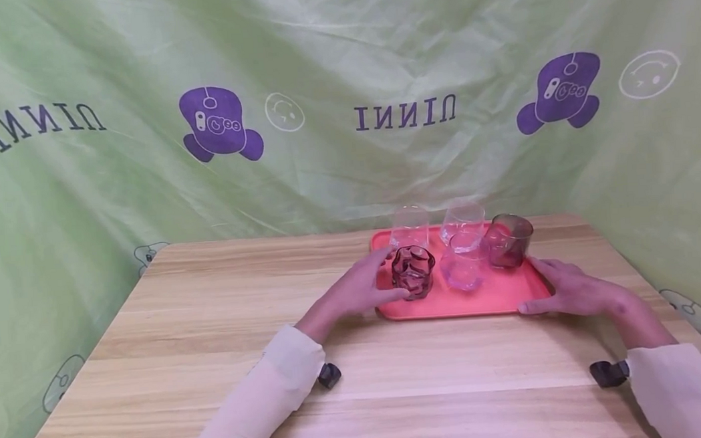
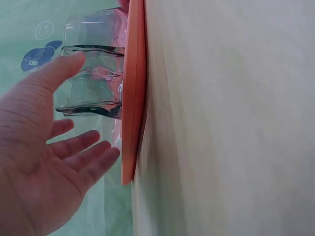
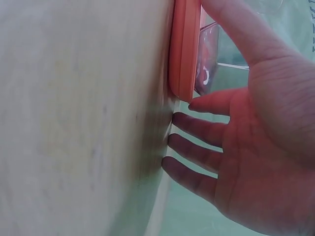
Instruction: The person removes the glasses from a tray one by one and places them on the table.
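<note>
A red tray (image 1: 494,298) lies on the table, bearing several drinking glasses. At its front left stands a dark, wavy-sided glass (image 1: 413,272). My left hand (image 1: 361,289) is beside this glass, thumb in front and fingers spread behind it; in the left wrist view, the hand (image 2: 54,147) is not curled around the glass, and contact is unclear. On the right, my right hand (image 1: 578,291) has its thumb at the tray's front right corner and its fingers along the right side. The right wrist view shows its straight fingers (image 3: 197,129) near the tray's edge.
Behind the wavy glass is a clear glass (image 1: 410,223). Another clear glass (image 1: 463,217), a clear pinkish glass (image 1: 463,272) and a smoky brown glass (image 1: 511,241) stand on the tray's right half. A green printed cloth (image 1: 336,180) hangs behind the wooden table (image 1: 212,321).
</note>
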### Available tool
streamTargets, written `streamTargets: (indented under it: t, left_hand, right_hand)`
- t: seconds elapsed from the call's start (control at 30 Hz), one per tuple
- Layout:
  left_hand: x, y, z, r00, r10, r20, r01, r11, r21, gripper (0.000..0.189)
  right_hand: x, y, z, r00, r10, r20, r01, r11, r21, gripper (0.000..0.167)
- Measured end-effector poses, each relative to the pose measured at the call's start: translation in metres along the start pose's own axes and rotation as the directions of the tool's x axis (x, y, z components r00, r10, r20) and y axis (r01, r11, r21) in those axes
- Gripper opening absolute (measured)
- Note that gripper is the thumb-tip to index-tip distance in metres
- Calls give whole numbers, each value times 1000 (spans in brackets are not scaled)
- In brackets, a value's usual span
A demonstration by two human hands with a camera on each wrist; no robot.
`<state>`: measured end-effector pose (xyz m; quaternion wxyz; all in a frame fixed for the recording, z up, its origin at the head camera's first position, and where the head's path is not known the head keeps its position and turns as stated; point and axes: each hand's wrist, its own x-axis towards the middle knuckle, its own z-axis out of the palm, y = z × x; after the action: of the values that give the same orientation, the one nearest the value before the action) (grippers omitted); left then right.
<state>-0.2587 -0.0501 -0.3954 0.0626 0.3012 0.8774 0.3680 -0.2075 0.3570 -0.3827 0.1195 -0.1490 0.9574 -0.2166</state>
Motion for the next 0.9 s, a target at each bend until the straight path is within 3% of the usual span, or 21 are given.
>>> streamTargets:
  t: [0.33,0.53,0.67,0.9]
  left_hand:
    - [10,3,14,999,12,-39,-21,965,-261,89]
    - [13,5,18,999,23,-46,-38,925,-377,84]
    - [16,6,19,998,42,-51,-60,905,-421,83]
    - [20,4,23,998,16,-58,-38,907,-419,86]
  right_hand:
    - [0,6,5,1000,-24,-14,24,999,30,109]
    - [-2,9,5,999,42,-6,-42,999,-17,108]
    - [-4,9,4,998,68,10,-68,997,-33,108]
    - [-5,12,4,997,69,36,-68,998,-12,108]
